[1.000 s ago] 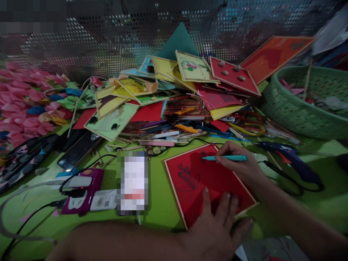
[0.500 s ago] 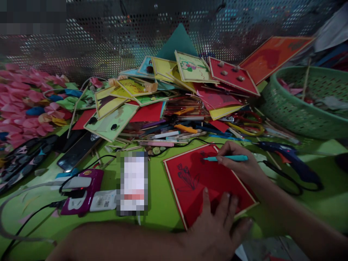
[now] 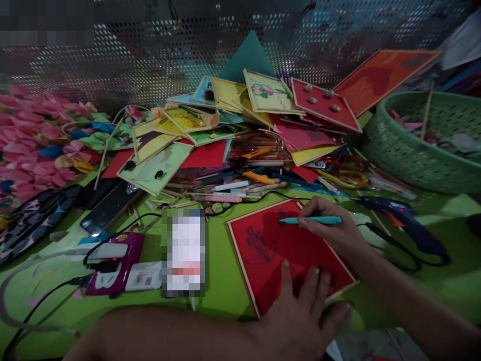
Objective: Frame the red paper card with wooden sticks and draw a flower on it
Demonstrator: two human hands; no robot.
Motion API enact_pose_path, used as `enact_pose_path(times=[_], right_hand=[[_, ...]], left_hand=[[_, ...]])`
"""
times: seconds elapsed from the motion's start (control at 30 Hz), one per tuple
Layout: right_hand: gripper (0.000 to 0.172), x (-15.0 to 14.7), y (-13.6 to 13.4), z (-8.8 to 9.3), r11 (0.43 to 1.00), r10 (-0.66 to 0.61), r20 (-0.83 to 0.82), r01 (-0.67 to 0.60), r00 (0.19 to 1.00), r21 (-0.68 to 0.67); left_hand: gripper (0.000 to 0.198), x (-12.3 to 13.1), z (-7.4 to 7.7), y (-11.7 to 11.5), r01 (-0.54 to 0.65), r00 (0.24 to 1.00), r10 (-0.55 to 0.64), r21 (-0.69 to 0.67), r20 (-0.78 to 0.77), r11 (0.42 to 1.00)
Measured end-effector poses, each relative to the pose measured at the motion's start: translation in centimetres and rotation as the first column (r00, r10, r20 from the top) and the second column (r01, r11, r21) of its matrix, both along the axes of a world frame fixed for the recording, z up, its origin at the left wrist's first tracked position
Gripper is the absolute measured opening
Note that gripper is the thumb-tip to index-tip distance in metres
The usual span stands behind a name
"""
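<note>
A red card (image 3: pixel 270 286) edged with thin wooden sticks lies on the green table, with a dark line drawing of flowers (image 3: pixel 260 245) on its left half. My left hand (image 3: pixel 300 311) rests flat on the card's lower part, fingers spread. Pinched in my right hand (image 3: pixel 330 225) is a teal felt-tip pen (image 3: pixel 321 219), held nearly level over the card's upper right. Its tip is at or just above a second small dark mark (image 3: pixel 281 216); whether it touches I cannot tell. My right hand's lower fingers are partly hidden.
Left of the card are a blurred-out phone (image 3: pixel 186 255) and a purple power strip (image 3: pixel 131 260) with cables. Behind lie framed cards (image 3: pixel 156 168), pens (image 3: pixel 229 186) and scissors (image 3: pixel 353 178). A blue glue gun (image 3: pixel 409 220) and green basket (image 3: pixel 424 155) stand right. Pink paper flowers (image 3: pixel 37 135) fill the left.
The pen tip has shifted very slightly left and down by the small upper mark. My left hand stays in place, and the whole view has drifted a little.
</note>
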State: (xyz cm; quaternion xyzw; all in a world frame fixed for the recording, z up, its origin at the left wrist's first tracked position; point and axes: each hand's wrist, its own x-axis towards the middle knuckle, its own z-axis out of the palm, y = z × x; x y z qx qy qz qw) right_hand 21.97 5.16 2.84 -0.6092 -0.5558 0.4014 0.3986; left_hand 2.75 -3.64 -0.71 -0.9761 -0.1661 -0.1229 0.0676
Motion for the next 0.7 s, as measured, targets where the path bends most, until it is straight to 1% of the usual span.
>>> enact_pose_path(times=[0.2,0.37,0.57,0.7], right_hand=[[0.021,0.06,0.02,-0.27,1.000,0.015,0.029,-0.016,0.999,0.022],[0.019,0.20,0.01,-0.45,0.999,0.030,0.035,-0.030,0.999,0.014],[0.018,0.36,-0.04,-0.57,0.998,0.055,0.051,-0.055,0.997,0.009],[0.020,0.49,-0.10,-0.67,0.998,0.057,0.050,-0.057,0.997,-0.007]], left_hand=[[0.049,-0.06,0.16,0.06,0.012,0.999,-0.012,0.010,-0.042,1.000],[0.047,-0.11,0.20,0.03,-0.008,1.000,0.008,0.026,0.000,1.000],[0.048,-0.09,0.01,-0.05,-0.004,1.000,0.003,0.013,0.008,1.000],[0.046,-0.13,0.13,0.03,-0.014,1.000,0.013,0.034,0.016,0.999]])
